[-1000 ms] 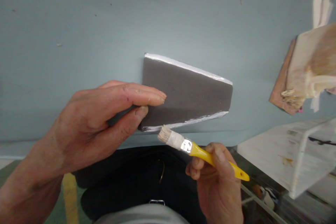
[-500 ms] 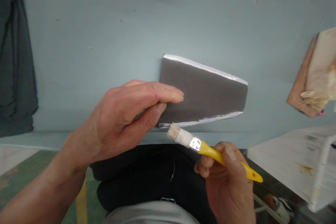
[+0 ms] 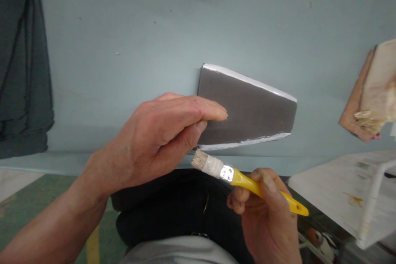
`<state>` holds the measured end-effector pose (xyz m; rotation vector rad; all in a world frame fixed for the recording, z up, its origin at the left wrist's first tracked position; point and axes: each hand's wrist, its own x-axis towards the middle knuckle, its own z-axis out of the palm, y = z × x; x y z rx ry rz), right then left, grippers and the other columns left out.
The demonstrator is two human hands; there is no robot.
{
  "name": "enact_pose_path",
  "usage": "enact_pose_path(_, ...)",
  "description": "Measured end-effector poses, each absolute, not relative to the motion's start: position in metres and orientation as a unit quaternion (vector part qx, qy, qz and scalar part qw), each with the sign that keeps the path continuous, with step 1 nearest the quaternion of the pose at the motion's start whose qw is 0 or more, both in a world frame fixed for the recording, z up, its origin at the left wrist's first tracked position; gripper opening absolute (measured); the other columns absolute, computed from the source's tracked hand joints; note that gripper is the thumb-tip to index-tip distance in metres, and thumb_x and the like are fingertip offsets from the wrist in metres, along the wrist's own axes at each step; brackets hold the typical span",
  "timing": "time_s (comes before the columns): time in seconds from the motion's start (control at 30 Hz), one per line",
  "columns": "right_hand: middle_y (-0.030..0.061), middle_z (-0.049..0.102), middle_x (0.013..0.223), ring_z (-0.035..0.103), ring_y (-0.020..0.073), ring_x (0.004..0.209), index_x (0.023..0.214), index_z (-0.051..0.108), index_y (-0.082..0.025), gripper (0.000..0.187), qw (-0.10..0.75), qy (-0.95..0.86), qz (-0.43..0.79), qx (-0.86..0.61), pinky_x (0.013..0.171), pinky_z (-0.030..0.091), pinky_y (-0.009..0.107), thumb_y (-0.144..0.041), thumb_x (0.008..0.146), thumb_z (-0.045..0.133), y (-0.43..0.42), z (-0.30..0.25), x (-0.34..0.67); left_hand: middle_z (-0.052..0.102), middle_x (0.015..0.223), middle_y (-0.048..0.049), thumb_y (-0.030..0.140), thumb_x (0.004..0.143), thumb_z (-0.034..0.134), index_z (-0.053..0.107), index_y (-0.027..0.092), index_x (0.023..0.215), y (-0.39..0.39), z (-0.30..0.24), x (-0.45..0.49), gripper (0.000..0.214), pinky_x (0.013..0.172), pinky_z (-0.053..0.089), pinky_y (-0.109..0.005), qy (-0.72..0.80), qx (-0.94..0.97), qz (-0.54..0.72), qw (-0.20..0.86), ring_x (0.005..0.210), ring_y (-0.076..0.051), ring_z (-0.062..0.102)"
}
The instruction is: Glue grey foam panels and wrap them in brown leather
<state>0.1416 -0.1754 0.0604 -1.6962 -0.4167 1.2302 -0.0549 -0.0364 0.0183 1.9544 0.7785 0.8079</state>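
Note:
A dark grey flat piece (image 3: 250, 109) lies on the table, wider at its left end, with a wet white coating along its far and near long edges. My left hand (image 3: 167, 132) rests on its left end, fingers stretched out together and the thumb beside them; the other fingers are hidden beneath the index finger. My right hand (image 3: 267, 210) is closed around the yellow handle of a paintbrush (image 3: 239, 178). White material wraps the brush near its pale bristles, which are just off the piece's near left corner, close to my left thumb.
Dark folded cloth (image 3: 24, 70) hangs over the left of the pale blue-green table (image 3: 130, 8). At the right lies a brown board (image 3: 352, 111) with a beige, bristly-ended object on it. A white surface with a white frame (image 3: 368, 210) stands at lower right.
The brush has moved slightly left and down, its bristles coming away from the near edge of the grey piece. The whole view has shifted a little; my left hand keeps its place on the piece.

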Motion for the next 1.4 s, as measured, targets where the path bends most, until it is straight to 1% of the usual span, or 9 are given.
enact_pose_path(0.13, -0.0051, 0.064, 0.053, 0.057, 0.0107, 0.041, 0.082, 0.070, -0.023, 0.027, 0.515, -0.141, 0.456, -0.712, 0.045, 0.053, 0.020, -0.047, 0.091, 0.078, -0.179, 0.062, 0.142, 0.079, 0.132, -0.0024, 0.014, 0.108, 0.052, 0.071, 0.023, 0.128, -0.037, 0.017, -0.054, 0.029, 0.110, 0.058, -0.030, 0.312, 0.782, 0.326, 0.430, 0.121, -0.017, 0.075)
enact_pose_path(0.27, -0.0043, 0.063, 0.052, 0.058, 0.0106, 0.040, 0.077, 0.069, -0.022, 0.031, 0.514, -0.157, 0.447, -0.714, 0.046, 0.054, 0.020, -0.048, 0.088, 0.082, -0.175, 0.062, 0.147, 0.080, 0.131, -0.0028, 0.015, 0.108, 0.052, 0.072, 0.023, 0.126, -0.037, 0.017, -0.054, 0.028, 0.110, 0.058, -0.030, 0.315, 0.775, 0.329, 0.439, 0.120, -0.018, 0.076)
enact_pose_path(0.43, -0.0035, 0.067, 0.055, 0.062, 0.0121, 0.043, 0.080, 0.069, -0.022, 0.029, 0.496, -0.170, 0.501, -0.689, 0.047, 0.057, 0.022, -0.047, 0.092, 0.080, -0.168, 0.059, 0.141, 0.080, 0.130, -0.0022, 0.014, 0.107, 0.052, 0.072, 0.025, 0.126, -0.037, 0.018, -0.054, 0.030, 0.110, 0.058, -0.032, 0.311, 0.772, 0.331, 0.444, 0.120, -0.019, 0.076)
enact_pose_path(0.53, -0.0040, 0.067, 0.054, 0.061, 0.0111, 0.041, 0.079, 0.068, -0.022, 0.030, 0.504, -0.167, 0.510, -0.677, 0.047, 0.056, 0.020, -0.046, 0.093, 0.079, -0.164, 0.057, 0.131, 0.080, 0.132, -0.0025, 0.015, 0.107, 0.052, 0.072, 0.025, 0.126, -0.037, 0.018, -0.054, 0.030, 0.110, 0.059, -0.033, 0.313, 0.768, 0.331, 0.450, 0.121, -0.019, 0.076)
enact_pose_path(0.67, -0.0039, 0.068, 0.055, 0.063, 0.0115, 0.043, 0.080, 0.069, -0.023, 0.029, 0.490, -0.175, 0.536, -0.665, 0.048, 0.057, 0.020, -0.046, 0.096, 0.076, -0.163, 0.056, 0.127, 0.079, 0.132, -0.0027, 0.018, 0.109, 0.049, 0.073, 0.027, 0.127, -0.037, 0.018, -0.055, 0.031, 0.109, 0.060, -0.035, 0.311, 0.758, 0.327, 0.471, 0.122, -0.021, 0.076)
enact_pose_path(0.8, -0.0042, 0.066, 0.052, 0.060, 0.0111, 0.040, 0.077, 0.068, -0.022, 0.032, 0.500, -0.167, 0.507, -0.681, 0.045, 0.055, 0.019, -0.047, 0.091, 0.081, -0.164, 0.059, 0.134, 0.079, 0.133, -0.0026, 0.018, 0.110, 0.047, 0.071, 0.027, 0.129, -0.037, 0.019, -0.057, 0.032, 0.109, 0.059, -0.036, 0.302, 0.757, 0.326, 0.479, 0.123, -0.020, 0.075)
enact_pose_path(1.03, -0.0044, 0.066, 0.054, 0.060, 0.0111, 0.040, 0.078, 0.070, -0.022, 0.031, 0.516, -0.149, 0.480, -0.693, 0.045, 0.055, 0.020, -0.048, 0.087, 0.084, -0.164, 0.056, 0.143, 0.079, 0.134, -0.0022, 0.018, 0.110, 0.046, 0.072, 0.027, 0.128, -0.036, 0.021, -0.056, 0.033, 0.109, 0.059, -0.036, 0.312, 0.753, 0.320, 0.483, 0.124, -0.021, 0.074)
enact_pose_path(1.23, -0.0041, 0.068, 0.055, 0.062, 0.0106, 0.042, 0.077, 0.068, -0.022, 0.031, 0.502, -0.163, 0.522, -0.670, 0.047, 0.056, 0.018, -0.046, 0.093, 0.080, -0.165, 0.051, 0.132, 0.078, 0.135, -0.0029, 0.018, 0.110, 0.047, 0.073, 0.027, 0.128, -0.036, 0.020, -0.057, 0.032, 0.109, 0.059, -0.036, 0.305, 0.750, 0.327, 0.487, 0.124, -0.021, 0.074)
enact_pose_path(1.4, -0.0031, 0.070, 0.058, 0.066, 0.0112, 0.047, 0.082, 0.069, -0.022, 0.027, 0.486, -0.168, 0.557, -0.652, 0.051, 0.059, 0.019, -0.044, 0.099, 0.074, -0.171, 0.053, 0.132, 0.078, 0.134, -0.0032, 0.018, 0.111, 0.047, 0.072, 0.027, 0.128, -0.036, 0.020, -0.057, 0.032, 0.109, 0.059, -0.036, 0.298, 0.752, 0.329, 0.488, 0.124, -0.020, 0.074)
